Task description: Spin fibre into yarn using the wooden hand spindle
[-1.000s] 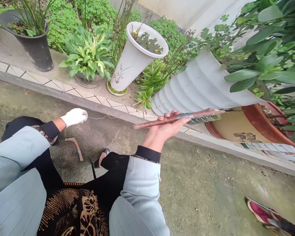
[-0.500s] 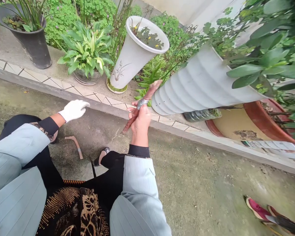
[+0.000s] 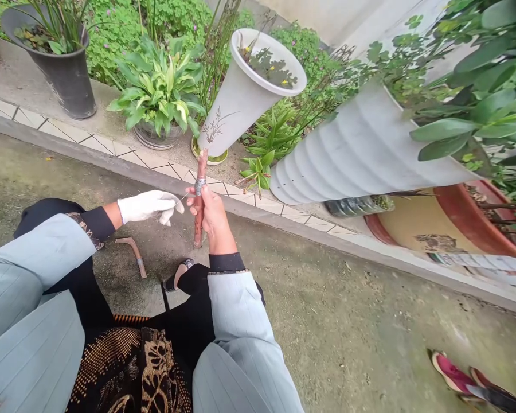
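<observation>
My bare right hand (image 3: 210, 212) is wrapped around a reddish-brown wooden stick (image 3: 201, 167), which stands nearly upright above the ground. A coil of silvery wire (image 3: 200, 184) binds the stick around its middle. From the coil a thin loose strand runs toward my left hand (image 3: 152, 206), which wears a white glove. The left fingers are curled, and the strand appears pinched at their tips. Below lies a bent brown stick (image 3: 133, 255) on the concrete, with a grey band near its lower end.
A tiled ledge (image 3: 86, 137) crosses in front. On it stand a black pot (image 3: 71, 80), a leafy plant (image 3: 159, 92), a white tall pot (image 3: 227, 109), a ribbed white pot (image 3: 335, 152) and a tan-and-red pot (image 3: 417, 218). Another person's red shoe (image 3: 451, 373) shows at lower right.
My right hand has moved left and turned the stick from slanted to nearly upright. My gloved left hand has come right, close to the coil, and its fingers have curled in.
</observation>
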A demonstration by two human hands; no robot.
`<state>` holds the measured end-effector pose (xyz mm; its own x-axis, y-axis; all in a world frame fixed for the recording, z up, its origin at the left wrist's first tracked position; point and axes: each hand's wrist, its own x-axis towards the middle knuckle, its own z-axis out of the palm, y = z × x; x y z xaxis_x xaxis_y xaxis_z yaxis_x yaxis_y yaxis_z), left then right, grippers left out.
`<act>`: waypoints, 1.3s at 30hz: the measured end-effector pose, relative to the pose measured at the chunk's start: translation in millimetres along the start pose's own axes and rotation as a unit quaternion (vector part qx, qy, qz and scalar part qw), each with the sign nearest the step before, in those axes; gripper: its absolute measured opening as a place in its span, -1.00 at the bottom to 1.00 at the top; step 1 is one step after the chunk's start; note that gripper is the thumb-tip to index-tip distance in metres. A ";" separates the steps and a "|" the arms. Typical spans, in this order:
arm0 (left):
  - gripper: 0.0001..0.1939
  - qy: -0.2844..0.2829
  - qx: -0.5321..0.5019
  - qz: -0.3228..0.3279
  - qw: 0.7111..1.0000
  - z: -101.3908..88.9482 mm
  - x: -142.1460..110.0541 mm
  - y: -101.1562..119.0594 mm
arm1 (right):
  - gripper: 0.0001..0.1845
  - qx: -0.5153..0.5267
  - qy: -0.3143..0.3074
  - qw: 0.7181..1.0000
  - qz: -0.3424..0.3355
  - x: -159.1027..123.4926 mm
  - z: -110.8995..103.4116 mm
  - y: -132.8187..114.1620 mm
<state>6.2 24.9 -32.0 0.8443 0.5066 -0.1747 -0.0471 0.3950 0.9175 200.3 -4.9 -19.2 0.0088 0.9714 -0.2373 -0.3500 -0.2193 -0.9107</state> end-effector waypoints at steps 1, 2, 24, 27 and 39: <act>-0.64 -0.005 -0.006 -0.017 1.000 -0.1 -1.0 1.3 | -0.46 -0.004 -0.004 1.000 0.006 -0.4 -0.8 -0.2; -0.67 -0.003 -0.001 -0.034 0.999 -0.8 -1.5 2.1 | -0.45 -0.012 -0.009 1.000 0.010 -1.0 -1.6 -0.6; -0.84 -0.022 0.190 -0.084 0.978 -3.2 -8.2 12.6 | -0.57 -0.286 -0.439 0.830 0.192 -20.5 -25.7 -28.1; -0.80 -0.014 0.130 -0.076 0.988 -5.2 -3.7 5.2 | -0.51 -0.178 -0.236 0.954 0.053 -21.2 -27.5 -33.4; -0.82 -0.017 0.147 -0.007 0.989 -5.2 1.3 -14.9 | -0.58 -0.334 0.054 0.941 0.021 -1.7 -33.7 -20.2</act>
<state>5.2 23.7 -47.7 0.8610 0.4753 -0.1809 0.1182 0.1590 0.9802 238.9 -5.2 -11.8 0.1157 0.9537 -0.2776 0.3146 -0.3002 -0.9005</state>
